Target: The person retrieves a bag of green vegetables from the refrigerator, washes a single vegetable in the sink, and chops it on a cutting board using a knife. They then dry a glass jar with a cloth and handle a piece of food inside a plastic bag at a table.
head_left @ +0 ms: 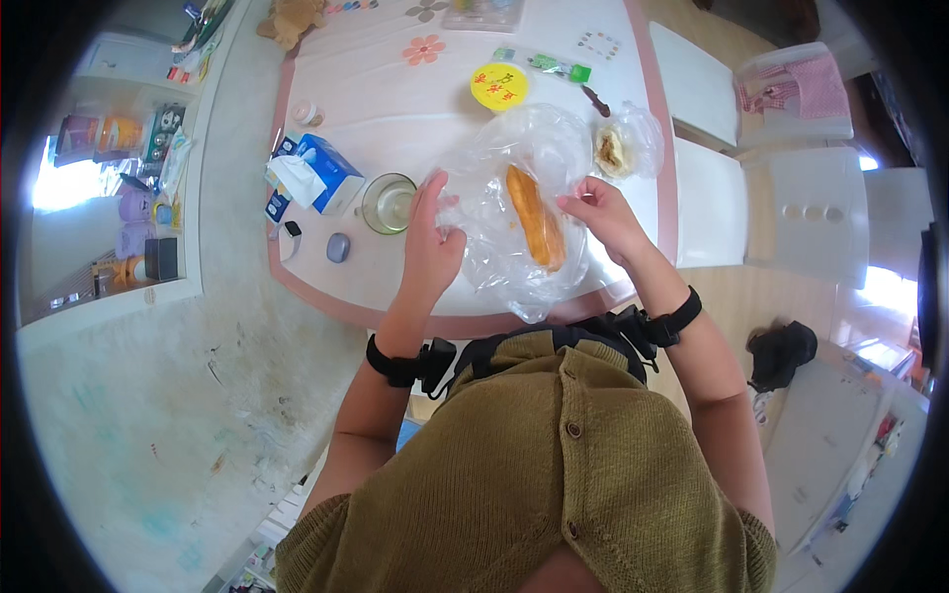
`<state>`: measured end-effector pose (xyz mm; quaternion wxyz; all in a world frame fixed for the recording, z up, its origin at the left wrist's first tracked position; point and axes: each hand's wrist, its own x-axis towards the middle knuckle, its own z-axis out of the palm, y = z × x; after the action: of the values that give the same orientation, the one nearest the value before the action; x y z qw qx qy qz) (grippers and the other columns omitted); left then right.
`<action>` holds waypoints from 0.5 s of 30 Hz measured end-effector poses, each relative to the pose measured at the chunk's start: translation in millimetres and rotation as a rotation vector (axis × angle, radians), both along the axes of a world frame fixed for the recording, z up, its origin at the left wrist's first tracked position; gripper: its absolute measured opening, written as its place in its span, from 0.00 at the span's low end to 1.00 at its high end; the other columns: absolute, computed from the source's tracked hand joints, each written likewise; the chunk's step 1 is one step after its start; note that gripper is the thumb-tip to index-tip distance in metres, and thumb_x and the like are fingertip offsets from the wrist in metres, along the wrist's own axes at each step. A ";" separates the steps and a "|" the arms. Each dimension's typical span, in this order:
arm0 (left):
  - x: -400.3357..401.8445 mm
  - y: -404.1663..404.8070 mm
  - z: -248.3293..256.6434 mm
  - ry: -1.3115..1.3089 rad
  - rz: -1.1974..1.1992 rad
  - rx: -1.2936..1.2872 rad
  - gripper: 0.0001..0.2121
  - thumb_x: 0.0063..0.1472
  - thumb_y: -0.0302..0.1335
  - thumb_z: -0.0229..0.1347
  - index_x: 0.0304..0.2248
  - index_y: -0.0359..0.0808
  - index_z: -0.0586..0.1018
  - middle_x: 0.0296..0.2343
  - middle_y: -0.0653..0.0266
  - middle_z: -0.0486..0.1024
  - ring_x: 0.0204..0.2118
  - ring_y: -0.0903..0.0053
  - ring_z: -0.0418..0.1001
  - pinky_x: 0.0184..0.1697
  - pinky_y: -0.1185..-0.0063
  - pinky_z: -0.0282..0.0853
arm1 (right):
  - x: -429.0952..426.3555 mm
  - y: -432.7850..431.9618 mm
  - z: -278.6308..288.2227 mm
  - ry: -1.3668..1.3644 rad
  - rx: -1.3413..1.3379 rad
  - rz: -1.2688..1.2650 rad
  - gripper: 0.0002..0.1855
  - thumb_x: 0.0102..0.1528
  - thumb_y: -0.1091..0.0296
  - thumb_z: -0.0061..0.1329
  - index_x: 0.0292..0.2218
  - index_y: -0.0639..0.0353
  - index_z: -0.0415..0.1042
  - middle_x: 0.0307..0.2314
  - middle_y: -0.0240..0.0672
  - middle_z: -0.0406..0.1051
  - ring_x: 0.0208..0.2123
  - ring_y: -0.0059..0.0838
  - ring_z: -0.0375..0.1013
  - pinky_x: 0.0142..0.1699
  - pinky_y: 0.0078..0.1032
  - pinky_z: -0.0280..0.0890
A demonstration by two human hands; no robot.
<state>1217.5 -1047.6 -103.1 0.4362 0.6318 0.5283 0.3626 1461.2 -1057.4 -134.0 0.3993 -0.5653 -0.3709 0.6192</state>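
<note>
A long golden fried dough stick (535, 219) lies on a thin clear plastic bag (489, 259) spread on the table before me. My left hand (434, 241) is upright at the bag's left edge, beside a glass mug (389, 204); whether its fingers grip the film I cannot tell. At the bag's right edge my right hand (602, 215) pinches the plastic between thumb and forefinger. Above that hand, a partly opened filled bun (611, 150) sits in another clear bag (643, 141). A cup with a yellow lid (499, 86) stands beyond the dough stick.
A blue tissue box (337, 178), an earbud case (338, 247), a smartwatch (292, 230) and a small jar (307, 113) are at the left of the table (356, 296). Green-and-clear packaging (552, 67) and a dark brown object (595, 101) lie farther back. White chairs (708, 204) stand at the right.
</note>
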 end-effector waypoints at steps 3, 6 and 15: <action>-4.2 -3.0 2.4 -0.055 0.017 0.028 0.28 0.44 0.13 0.43 0.50 0.35 0.61 0.50 0.57 0.55 0.46 0.74 0.64 0.33 0.85 0.65 | -3.9 -2.5 23.4 -0.090 0.128 -0.027 0.09 0.46 0.69 0.53 0.24 0.55 0.63 0.23 0.24 0.63 0.30 0.15 0.62 0.34 0.15 0.59; -5.0 -6.1 -5.2 -0.022 0.017 0.022 0.27 0.45 0.15 0.46 0.49 0.35 0.62 0.50 0.58 0.56 0.47 0.73 0.62 0.33 0.84 0.66 | -2.3 -2.0 28.6 -0.128 0.320 -0.018 0.09 0.48 0.69 0.52 0.24 0.54 0.62 0.23 0.23 0.62 0.30 0.15 0.61 0.33 0.14 0.59; 0.5 -7.8 -52.0 0.244 0.176 0.120 0.33 0.44 0.31 0.59 0.51 0.40 0.60 0.53 0.53 0.48 0.51 0.57 0.57 0.45 0.72 0.64 | 7.0 -4.3 15.7 0.024 -0.007 -0.068 0.08 0.52 0.68 0.46 0.26 0.51 0.60 0.29 0.23 0.66 0.37 0.18 0.66 0.39 0.23 0.61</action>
<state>1218.0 -1055.4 -155.1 0.2967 0.6473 0.6081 0.3509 1468.2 -1061.8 -118.3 0.4226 -0.5715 -0.3446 0.6132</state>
